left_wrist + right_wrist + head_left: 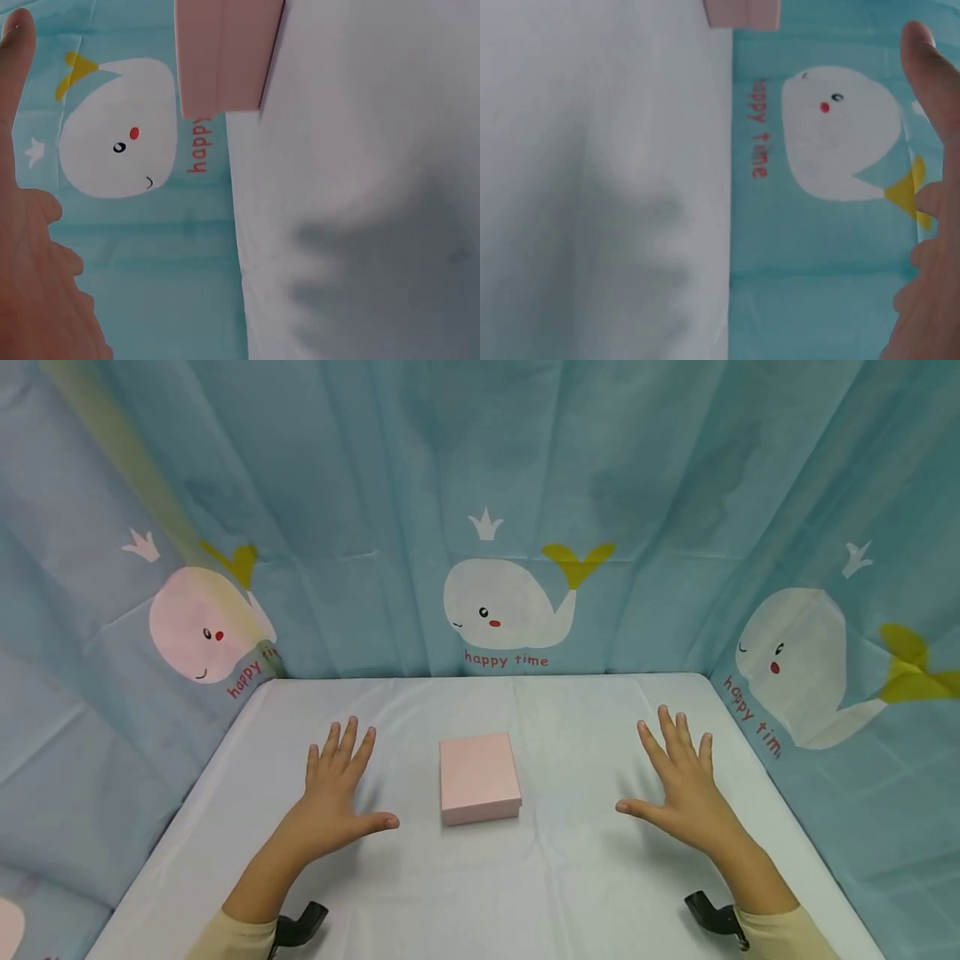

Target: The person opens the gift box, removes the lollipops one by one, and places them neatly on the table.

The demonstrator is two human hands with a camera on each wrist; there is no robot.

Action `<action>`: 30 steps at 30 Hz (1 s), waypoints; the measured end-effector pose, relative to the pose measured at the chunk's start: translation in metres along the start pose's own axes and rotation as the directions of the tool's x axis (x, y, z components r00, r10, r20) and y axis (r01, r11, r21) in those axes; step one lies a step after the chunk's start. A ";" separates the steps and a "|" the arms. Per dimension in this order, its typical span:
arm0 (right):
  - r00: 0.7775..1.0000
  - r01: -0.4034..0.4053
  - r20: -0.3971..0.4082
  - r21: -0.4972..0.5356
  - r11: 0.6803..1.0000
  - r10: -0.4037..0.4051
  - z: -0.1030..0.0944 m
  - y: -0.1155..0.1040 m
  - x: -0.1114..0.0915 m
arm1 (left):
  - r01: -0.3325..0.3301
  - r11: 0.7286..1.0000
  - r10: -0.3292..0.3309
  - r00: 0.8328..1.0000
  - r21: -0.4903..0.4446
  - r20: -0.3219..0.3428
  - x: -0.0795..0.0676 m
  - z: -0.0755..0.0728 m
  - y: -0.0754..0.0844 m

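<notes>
- Centrally, a pink lidded box (478, 774) is seen lying flat on the white table (577, 893), set between the two hands and touched by neither.
- The left hand (328, 802) is held to the left of the box, its back turned up, its fingers spread and its thumb pointed toward the box's left side.
- The right hand (686, 802) is held on the opposite side, its fingers likewise spread and its thumb aimed inward; nothing is gripped or pinched by either.
- Of the two, the left hand is placed nearer: a short gap is left between its thumb tip and the box, while a wider stretch of table is left on the right.
- From the left fingers the box is thus found to the right, and from the right fingers to the left, roughly level with both thumbs.
- Its long axis, allowing for foreshortening, is judged to be laid front to back, across the line joining the hands; the box is turned slightly, its near edge not quite squared.
- Both hands appear to be raised above the table, to judge by how their shadows are cast.
- In the left wrist view the box is cut off by the top edge; in the right wrist view only a small end is caught.
- Behind the table, a blue curtain (360, 527) printed with whales is hung.
</notes>
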State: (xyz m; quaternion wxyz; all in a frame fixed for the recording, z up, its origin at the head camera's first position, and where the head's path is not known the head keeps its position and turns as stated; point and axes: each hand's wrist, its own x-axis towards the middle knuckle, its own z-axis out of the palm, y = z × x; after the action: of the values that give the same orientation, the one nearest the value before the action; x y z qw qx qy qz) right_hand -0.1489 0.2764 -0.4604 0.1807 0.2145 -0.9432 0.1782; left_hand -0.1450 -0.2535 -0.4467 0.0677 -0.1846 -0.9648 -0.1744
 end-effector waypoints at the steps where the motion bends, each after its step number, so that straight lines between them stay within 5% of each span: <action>1: 1.000 0.001 0.001 0.014 1.000 -0.001 0.001 -0.003 0.002 | -0.001 1.000 0.001 1.000 -0.018 0.002 0.001 0.002 0.003; 13: 0.999 0.020 0.033 0.135 0.991 -0.025 0.020 -0.035 0.023 | 0.026 0.982 -0.026 1.000 -0.187 0.002 0.009 0.024 0.027; 19: 0.998 0.000 0.069 0.196 0.981 -0.014 0.032 -0.054 0.031 | 0.094 0.942 -0.101 0.995 -0.322 -0.005 0.010 0.036 0.039; 30: 0.992 -0.043 0.125 0.311 0.950 0.004 0.053 -0.083 0.043 | 0.125 0.877 -0.128 0.992 -0.464 0.025 0.013 0.055 0.057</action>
State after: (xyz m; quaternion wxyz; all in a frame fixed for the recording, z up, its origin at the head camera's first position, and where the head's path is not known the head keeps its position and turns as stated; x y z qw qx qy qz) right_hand -0.1603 0.1695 -0.4675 0.0842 0.2396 -0.9148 0.3140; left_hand -0.1391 -0.1799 -0.4774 0.0133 -0.1317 -0.9049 -0.4046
